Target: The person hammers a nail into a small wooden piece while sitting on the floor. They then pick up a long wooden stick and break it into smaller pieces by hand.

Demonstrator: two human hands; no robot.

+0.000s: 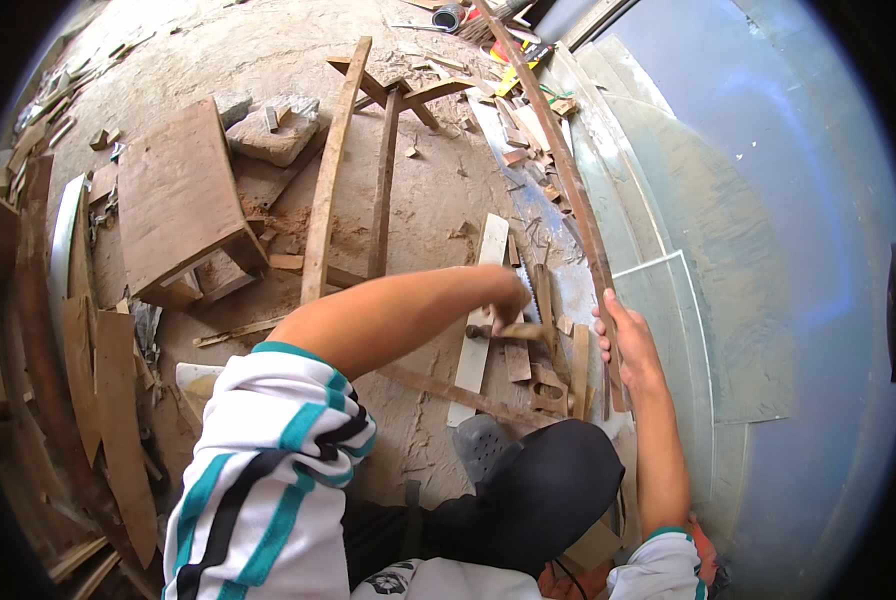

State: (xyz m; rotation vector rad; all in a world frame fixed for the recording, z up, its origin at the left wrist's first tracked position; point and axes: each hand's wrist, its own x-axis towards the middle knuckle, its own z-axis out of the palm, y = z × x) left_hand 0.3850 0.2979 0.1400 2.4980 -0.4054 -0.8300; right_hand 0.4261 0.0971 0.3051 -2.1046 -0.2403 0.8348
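My left hand [506, 292] reaches across from the left, slightly blurred. Its curled fingers close on a hammer [525, 331] near the dark head, with the wooden handle pointing right. On the right, my right hand [632, 340] grips a long, narrow wooden strip [575, 175] near its lower end; the strip slants away to the far edge of the view. Under the hammer lies a pale flat board [475, 362]. Beside it are a hand saw with a wooden handle [548, 390] and several short wood pieces [579, 370]. My left hand partly covers the saw blade.
A wooden frame [328, 190] with crossed legs stands ahead. Left of it are a low wooden box [180, 195] and a rough stone [271, 135]. Planks [120, 420] line the left side. Glass sheets [748, 330] lean along the right. Wood scraps litter the floor.
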